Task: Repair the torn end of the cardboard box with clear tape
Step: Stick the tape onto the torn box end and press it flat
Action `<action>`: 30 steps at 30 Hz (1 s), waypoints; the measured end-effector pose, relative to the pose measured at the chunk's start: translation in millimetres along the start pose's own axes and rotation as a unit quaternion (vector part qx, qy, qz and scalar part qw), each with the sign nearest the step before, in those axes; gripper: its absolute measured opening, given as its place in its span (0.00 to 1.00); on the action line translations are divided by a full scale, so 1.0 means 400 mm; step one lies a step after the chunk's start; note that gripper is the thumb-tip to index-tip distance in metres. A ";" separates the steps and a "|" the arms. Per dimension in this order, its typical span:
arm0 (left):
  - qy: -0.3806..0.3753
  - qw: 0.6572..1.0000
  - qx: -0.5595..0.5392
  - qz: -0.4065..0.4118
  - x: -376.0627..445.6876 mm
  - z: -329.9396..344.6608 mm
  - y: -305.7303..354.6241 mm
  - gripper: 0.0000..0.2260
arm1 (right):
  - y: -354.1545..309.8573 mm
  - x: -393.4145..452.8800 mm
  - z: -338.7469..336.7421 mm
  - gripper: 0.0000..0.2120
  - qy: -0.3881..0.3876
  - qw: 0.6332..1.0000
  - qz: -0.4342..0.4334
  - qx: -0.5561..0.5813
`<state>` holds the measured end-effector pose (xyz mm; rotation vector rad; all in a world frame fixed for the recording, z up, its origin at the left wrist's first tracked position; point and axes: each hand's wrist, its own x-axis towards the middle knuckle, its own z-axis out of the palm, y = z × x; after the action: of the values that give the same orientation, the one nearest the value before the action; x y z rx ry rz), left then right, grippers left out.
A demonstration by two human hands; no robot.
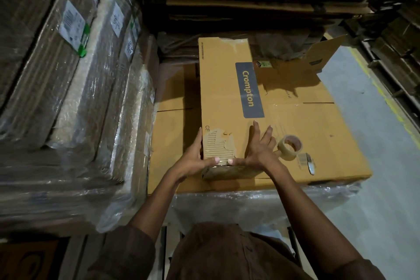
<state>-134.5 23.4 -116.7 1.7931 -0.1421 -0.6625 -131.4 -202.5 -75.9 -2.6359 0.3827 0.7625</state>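
A long cardboard box (223, 98) lies lengthwise on a larger flat carton (318, 143), its torn end (219, 146) nearest the person. The left hand (193, 161) rests against the left side of that end, the right hand (259, 150) against its right side, with both thumbs meeting on the near edge. A tape roll (289, 146) sits on the carton just right of the right hand. Wrapped stacks (75, 98) stand to the left, flattened cardboard (261, 7) is piled behind, and bare floor (375, 143) lies to the right.
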 end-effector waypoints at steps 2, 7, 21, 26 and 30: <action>-0.008 1.000 -0.001 -0.006 0.009 0.003 0.002 0.53 | -0.005 0.006 -0.014 0.75 -0.010 1.000 0.008 0.015; -0.071 0.997 -0.028 -0.016 0.032 -0.002 0.032 0.51 | 0.015 0.020 -0.070 0.70 -0.030 0.999 -0.005 0.030; -0.089 0.971 0.199 0.100 0.070 -0.071 -0.006 0.29 | 0.011 -0.022 0.109 0.46 0.199 0.940 -0.219 -0.168; -0.090 0.946 0.293 0.108 0.071 -0.080 -0.006 0.39 | 0.015 -0.010 0.126 0.51 0.230 0.924 -0.235 -0.196; 0.009 0.915 0.358 0.185 0.074 -0.047 -0.042 0.40 | 0.016 0.003 0.136 0.49 0.239 0.923 -0.221 -0.205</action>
<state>-104.3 32.6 -139.5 2.3762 -0.7764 -0.3270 -157.6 -185.6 -121.2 -3.1163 -0.2898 0.0412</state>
